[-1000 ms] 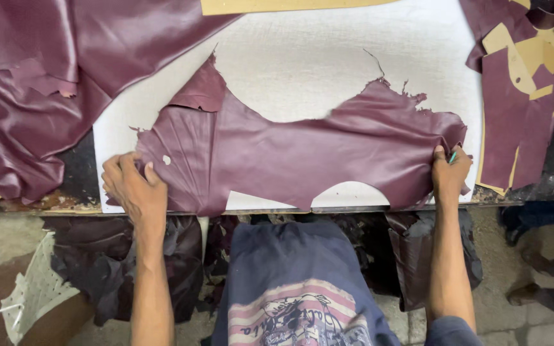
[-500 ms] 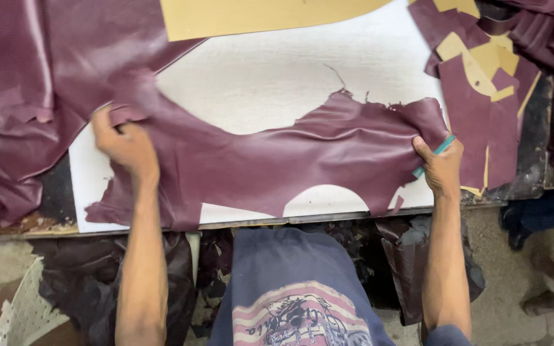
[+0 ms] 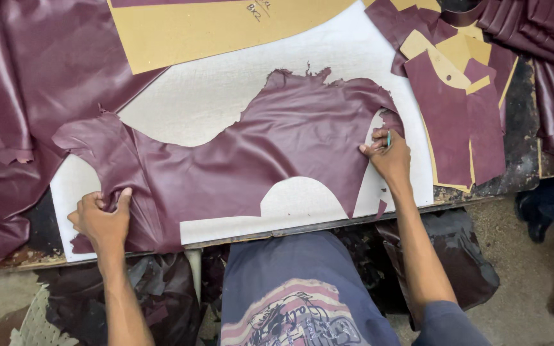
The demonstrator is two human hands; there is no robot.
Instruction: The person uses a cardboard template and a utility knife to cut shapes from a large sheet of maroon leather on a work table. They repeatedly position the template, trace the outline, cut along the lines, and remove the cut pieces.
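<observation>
A maroon leather piece with ragged edges and curved cut-outs lies spread on a white cutting board. My left hand grips its lower left corner near the board's front edge. At the piece's right edge, my right hand pinches the leather while also holding a small blue-green tool, only partly seen between the fingers.
A tan cardboard pattern lies at the back of the board. Cut maroon pieces and tan patterns are stacked at the right. A large maroon hide is heaped at the left. Dark scraps hang below the table edge.
The leather piece has been turned and shifted on the board. My left hand moved from the upper left down to the front edge; my right hand moved up along the right edge.
</observation>
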